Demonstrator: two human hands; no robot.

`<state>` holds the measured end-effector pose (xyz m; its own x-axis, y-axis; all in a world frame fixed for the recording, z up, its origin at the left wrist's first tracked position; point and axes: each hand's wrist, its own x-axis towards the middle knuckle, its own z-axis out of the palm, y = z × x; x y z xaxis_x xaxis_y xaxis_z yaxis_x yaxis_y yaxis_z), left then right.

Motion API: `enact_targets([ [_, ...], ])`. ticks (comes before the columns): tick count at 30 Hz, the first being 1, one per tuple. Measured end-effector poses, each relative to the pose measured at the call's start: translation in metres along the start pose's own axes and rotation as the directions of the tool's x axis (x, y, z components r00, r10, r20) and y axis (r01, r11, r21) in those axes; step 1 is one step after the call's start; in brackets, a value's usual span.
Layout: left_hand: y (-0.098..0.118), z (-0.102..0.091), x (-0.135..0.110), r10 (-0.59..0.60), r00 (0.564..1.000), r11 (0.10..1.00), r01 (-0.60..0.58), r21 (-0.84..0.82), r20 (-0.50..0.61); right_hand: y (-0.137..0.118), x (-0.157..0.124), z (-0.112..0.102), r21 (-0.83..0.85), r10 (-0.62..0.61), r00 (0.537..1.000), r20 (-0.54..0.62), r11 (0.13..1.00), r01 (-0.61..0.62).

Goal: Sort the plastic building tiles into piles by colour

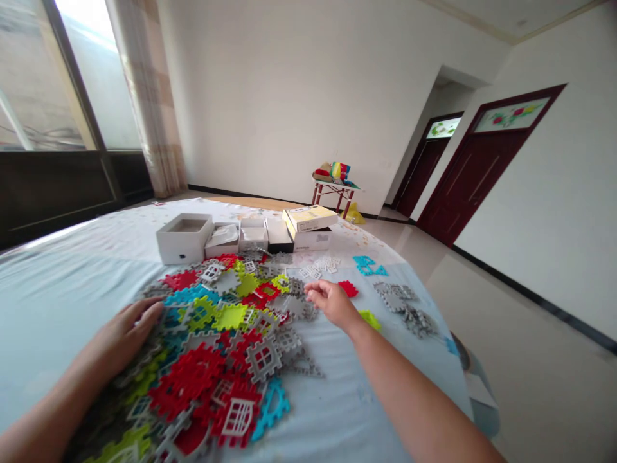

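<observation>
Over a heap of plastic tiles (pixel 207 360) cut off below: left hand (pixel 123 337) lying open on top, right hand (pixel 332 303) seemingly released, just beside a red tile (pixel 348 289).

Interlocking plastic tiles (pixel 186 379) (heaped, multicoloured)

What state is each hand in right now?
Left hand: open, palm down on the pile of multicoloured notched plastic tiles, gripping nothing.
Right hand: half open, empty, beside a red notched plastic tile.

This is a home, with curtains (pixel 147 96), tiled floor (pixel 486 308), dark-red doors (pixel 475 177).
</observation>
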<state>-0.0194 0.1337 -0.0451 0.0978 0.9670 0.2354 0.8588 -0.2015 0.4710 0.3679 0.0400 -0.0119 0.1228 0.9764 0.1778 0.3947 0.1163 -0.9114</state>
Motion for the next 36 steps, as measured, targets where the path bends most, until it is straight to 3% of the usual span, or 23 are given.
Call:
enact_targets([
  [3, 0.010, -0.005, -0.004, -0.033, 0.996, 0.998, 0.039, -0.058, 0.087, -0.017, -0.024, 0.019, -0.098, -0.098, 0.983, 0.157, 0.989, 0.114],
  [7, 0.016, -0.007, -0.007, -0.053, 0.993, 0.995, 0.061, -0.078, 0.109, -0.036, -0.048, 0.034, -0.230, -0.184, 0.943, 0.278, 0.940, 0.252],
  [12, 0.021, -0.010, -0.009, -0.049, 0.991, 0.995, 0.060, -0.085, 0.121, -0.049, -0.065, 0.040, -0.293, -0.332, 0.855, 0.399, 0.837, 0.462],
  [16, 0.023, -0.011, -0.009, -0.049, 0.990, 0.995, 0.061, -0.085, 0.133, -0.046, -0.071, 0.042, -0.346, -0.344, 0.808, 0.478, 0.772, 0.534],
  [22, 0.025, -0.014, -0.010, -0.039, 0.988, 0.994, 0.054, -0.094, 0.150, -0.031, -0.067, 0.043, -0.402, -0.372, 0.850, 0.374, 0.760, 0.510],
  [30, 0.018, -0.015, -0.005, -0.025, 0.983, 0.994, 0.044, -0.102, 0.183, -0.031, -0.061, 0.026, -0.338, -0.429, 0.898, 0.092, 0.835, 0.434],
  [34, 0.006, -0.009, 0.002, -0.023, 0.990, 0.998, 0.031, -0.051, 0.142, -0.022, -0.054, 0.010, -0.362, -0.382, 0.919, 0.095, 0.847, 0.389],
  [36, -0.005, -0.003, 0.008, 0.003, 0.997, 1.000, -0.002, -0.009, 0.078, -0.016, -0.051, -0.003, -0.368, -0.367, 0.930, 0.019, 0.862, 0.348],
])
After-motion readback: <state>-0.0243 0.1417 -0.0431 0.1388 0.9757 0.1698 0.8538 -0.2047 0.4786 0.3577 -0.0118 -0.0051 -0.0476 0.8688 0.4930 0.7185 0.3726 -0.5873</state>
